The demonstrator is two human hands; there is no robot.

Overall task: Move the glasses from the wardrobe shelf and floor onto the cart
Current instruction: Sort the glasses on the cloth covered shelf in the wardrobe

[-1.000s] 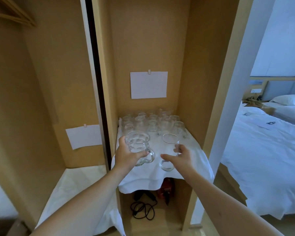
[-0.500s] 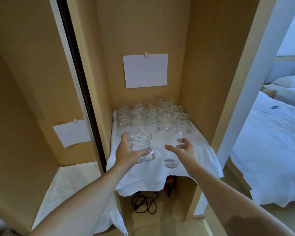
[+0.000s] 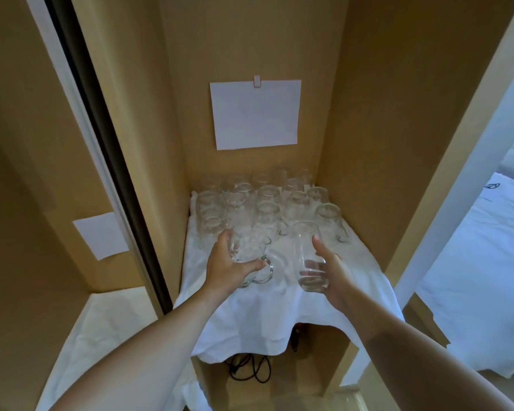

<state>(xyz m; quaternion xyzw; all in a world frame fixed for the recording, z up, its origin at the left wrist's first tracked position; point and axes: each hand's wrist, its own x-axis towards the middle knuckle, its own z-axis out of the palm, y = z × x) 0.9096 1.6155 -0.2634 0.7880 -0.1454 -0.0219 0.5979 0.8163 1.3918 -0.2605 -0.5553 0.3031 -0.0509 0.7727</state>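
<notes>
Several clear glasses [image 3: 267, 203] stand crowded at the back of a wardrobe shelf covered with a white cloth [image 3: 279, 310]. My left hand [image 3: 229, 266] grips a clear handled mug [image 3: 251, 253] at the front left of the shelf, thumb across its side near the handle. My right hand [image 3: 330, 268] is wrapped around a tall plain glass [image 3: 307, 256] at the front right, fingers showing through it. Whether the two glasses rest on the cloth or are lifted is unclear. No cart is in view.
Wooden wardrobe walls close in on both sides. A white paper sheet [image 3: 255, 114] is clipped to the back panel. A black cable [image 3: 250, 367] lies under the shelf. A lower cloth-covered shelf [image 3: 101, 336] sits at left, a white bed [image 3: 481, 277] at right.
Both hands, holding the mug and the tall glass, have moved further in over the shelf toward the cluster. My view has tilted down and closer.
</notes>
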